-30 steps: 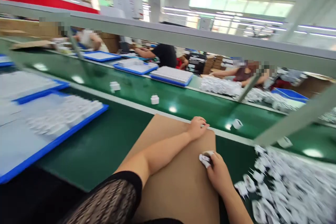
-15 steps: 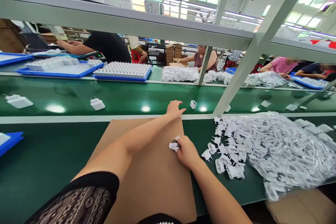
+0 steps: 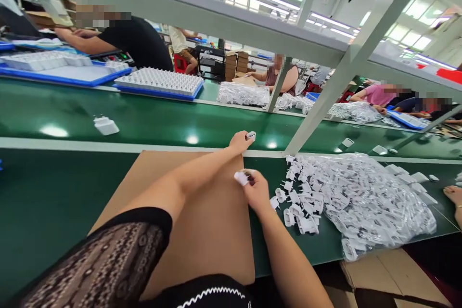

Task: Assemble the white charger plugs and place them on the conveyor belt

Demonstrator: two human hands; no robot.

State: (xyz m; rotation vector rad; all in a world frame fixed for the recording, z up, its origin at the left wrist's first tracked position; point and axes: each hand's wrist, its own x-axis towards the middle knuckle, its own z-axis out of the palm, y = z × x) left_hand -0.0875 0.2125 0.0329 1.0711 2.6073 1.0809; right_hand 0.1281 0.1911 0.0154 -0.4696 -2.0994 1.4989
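Note:
Stretched over the green conveyor belt, my left hand [image 3: 240, 142] is closed on a white charger housing [image 3: 251, 136]. My right hand [image 3: 257, 191], nearer to me above the right edge of a brown cardboard sheet [image 3: 202, 226], pinches a white plug piece [image 3: 241, 178]; its far side is partly covered by my fingers. Just right of that hand, loose white plug pieces [image 3: 303, 202] lie in a heap on the green table. They spill from a clear plastic bag [image 3: 382, 202] full of similar pieces.
A charger with pins [image 3: 106, 125] rides the belt [image 3: 159, 122] at left. A slanted metal post [image 3: 321, 101] rises beyond the plug heap. Across the belt stand blue trays [image 3: 159, 92] of white parts, with people seated behind. Another person's hand [image 3: 454, 196] rests at the far right.
My left hand has closed on the housing that lay on the belt near its open fingers. My right hand has lifted slightly with the plug piece. The view has shifted right.

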